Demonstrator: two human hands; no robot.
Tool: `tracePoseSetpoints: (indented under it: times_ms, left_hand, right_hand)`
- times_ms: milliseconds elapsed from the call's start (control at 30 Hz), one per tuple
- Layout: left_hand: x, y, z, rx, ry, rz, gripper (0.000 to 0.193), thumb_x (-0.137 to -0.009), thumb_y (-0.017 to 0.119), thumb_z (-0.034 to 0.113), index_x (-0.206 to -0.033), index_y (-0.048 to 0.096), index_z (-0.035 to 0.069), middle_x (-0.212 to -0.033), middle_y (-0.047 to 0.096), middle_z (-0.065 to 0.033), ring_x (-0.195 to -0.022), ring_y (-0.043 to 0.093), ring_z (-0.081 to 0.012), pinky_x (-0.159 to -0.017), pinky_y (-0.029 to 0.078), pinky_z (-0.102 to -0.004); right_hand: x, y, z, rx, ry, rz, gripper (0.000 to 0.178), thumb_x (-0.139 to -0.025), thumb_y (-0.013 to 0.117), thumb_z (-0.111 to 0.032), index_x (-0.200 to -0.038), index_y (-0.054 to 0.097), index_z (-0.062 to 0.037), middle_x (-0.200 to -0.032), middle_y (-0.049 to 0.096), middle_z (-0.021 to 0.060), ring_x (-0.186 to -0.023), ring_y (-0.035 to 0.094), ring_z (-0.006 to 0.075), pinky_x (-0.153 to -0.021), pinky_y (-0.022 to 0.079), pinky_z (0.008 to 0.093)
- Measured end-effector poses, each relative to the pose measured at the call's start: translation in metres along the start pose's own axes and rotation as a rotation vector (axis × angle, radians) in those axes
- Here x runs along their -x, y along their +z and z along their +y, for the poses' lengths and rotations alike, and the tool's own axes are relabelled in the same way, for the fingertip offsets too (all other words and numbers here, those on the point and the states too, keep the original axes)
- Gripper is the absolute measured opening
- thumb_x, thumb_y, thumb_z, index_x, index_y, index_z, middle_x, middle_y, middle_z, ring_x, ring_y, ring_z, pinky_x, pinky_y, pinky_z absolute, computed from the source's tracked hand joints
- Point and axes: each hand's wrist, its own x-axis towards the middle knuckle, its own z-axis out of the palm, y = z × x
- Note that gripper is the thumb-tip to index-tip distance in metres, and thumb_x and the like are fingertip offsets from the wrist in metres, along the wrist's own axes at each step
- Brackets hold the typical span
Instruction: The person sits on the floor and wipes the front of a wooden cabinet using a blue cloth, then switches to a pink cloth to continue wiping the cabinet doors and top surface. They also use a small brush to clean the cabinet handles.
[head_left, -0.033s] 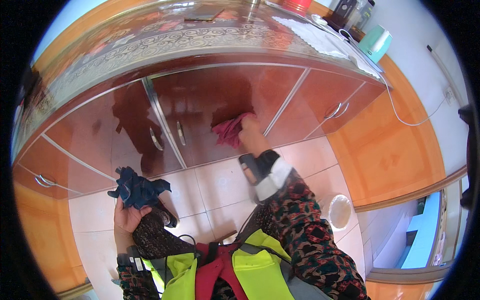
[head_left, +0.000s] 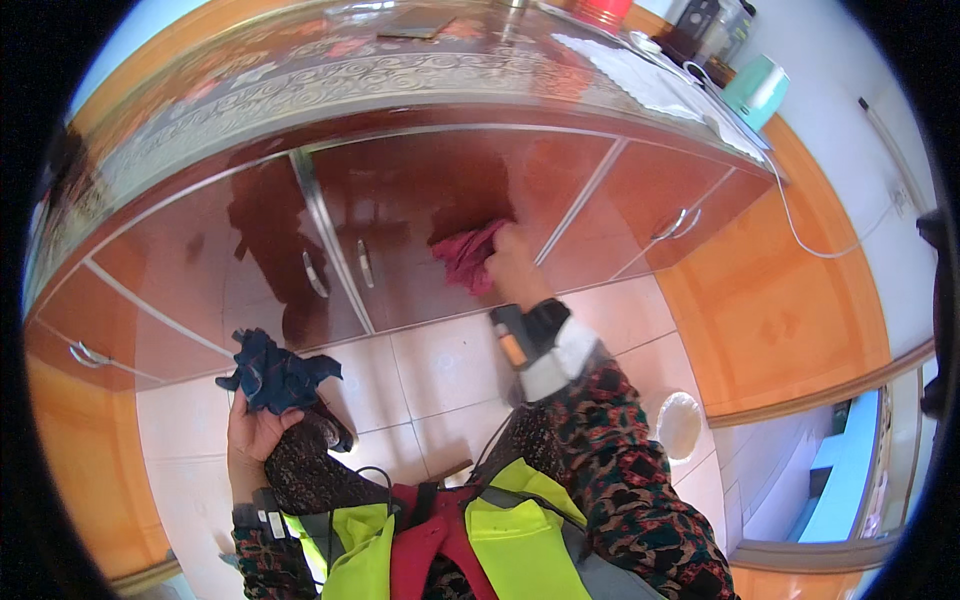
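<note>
My right hand [head_left: 512, 262] is closed on a crumpled dark pink cloth [head_left: 466, 258], pressed against a glossy red-brown cabinet door [head_left: 410, 190]. That door has a slim metal handle [head_left: 365, 264] to the left of the cloth. Lower left, my left hand [head_left: 258, 425] holds a bunched dark blue cloth [head_left: 280, 375] above my knee, apart from the cabinet. The thumb shows at the cloth's lower edge; the other fingers are partly hidden beneath it.
On the patterned cabinet top [head_left: 300, 90] are a white cloth [head_left: 640, 80], a flat dark object [head_left: 418, 22] and a mint-green kettle [head_left: 757, 90]. A white cord [head_left: 800, 235] hangs at the right. A round whitish bin [head_left: 680, 425] stands on the tiled floor [head_left: 445, 365].
My right hand and the pink cloth have shifted slightly right across the door. The left hand with the blue cloth stays in nearly the same place.
</note>
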Motion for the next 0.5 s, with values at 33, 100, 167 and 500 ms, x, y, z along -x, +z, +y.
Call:
tracePoseSetpoints:
  times_ms: [33, 100, 167, 500]
  left_hand:
    - [0.000, 0.001, 0.000, -0.006, 0.006, -0.036, 0.053, -0.101, 0.041, 0.045, -0.138, 0.047, 0.008, -0.132, 0.058, -0.0159, -0.114, 0.061, -0.0351, -0.083, 0.058, -0.0520]
    - [-0.001, 0.003, 0.000, -0.012, 0.007, -0.033, 0.053, -0.101, 0.041, 0.044, -0.138, 0.047, 0.008, -0.132, 0.058, -0.0157, -0.114, 0.060, -0.0344, -0.083, 0.058, -0.0519]
    - [-0.001, 0.005, -0.001, -0.026, 0.015, -0.025, 0.052, -0.101, 0.040, 0.044, -0.139, 0.047, 0.008, -0.133, 0.058, -0.0147, -0.115, 0.060, -0.0332, -0.084, 0.057, -0.0521]
    - [-0.006, 0.014, -0.002, 0.027, -0.018, -0.003, 0.047, -0.102, 0.043, 0.036, -0.140, 0.045, 0.008, -0.133, 0.057, -0.0156, -0.115, 0.061, -0.0315, -0.082, 0.057, -0.0490]
  right_hand:
    - [-0.003, -0.004, -0.019, -0.035, -0.041, -0.004, 0.038, -0.084, 0.050, -0.010, -0.118, 0.049, 0.0081, -0.125, 0.050, 0.0327, -0.121, 0.047, 0.0428, -0.104, 0.035, 0.0545]
    - [-0.004, -0.008, -0.061, -0.092, -0.154, -0.013, 0.038, -0.084, 0.051, -0.012, -0.118, 0.049, 0.0080, -0.125, 0.050, 0.0326, -0.121, 0.047, 0.0437, -0.104, 0.033, 0.0553]
    - [0.002, -0.005, -0.104, -0.134, -0.287, -0.041, 0.039, -0.085, 0.051, -0.013, -0.117, 0.050, 0.0080, -0.124, 0.050, 0.0325, -0.120, 0.046, 0.0445, -0.105, 0.032, 0.0562]
    - [0.073, 0.064, -0.060, 0.267, -1.353, -0.181, 0.056, -0.075, 0.063, -0.025, -0.122, 0.052, 0.0034, -0.126, 0.050, 0.0319, -0.120, 0.037, 0.0577, -0.103, 0.021, 0.0720]
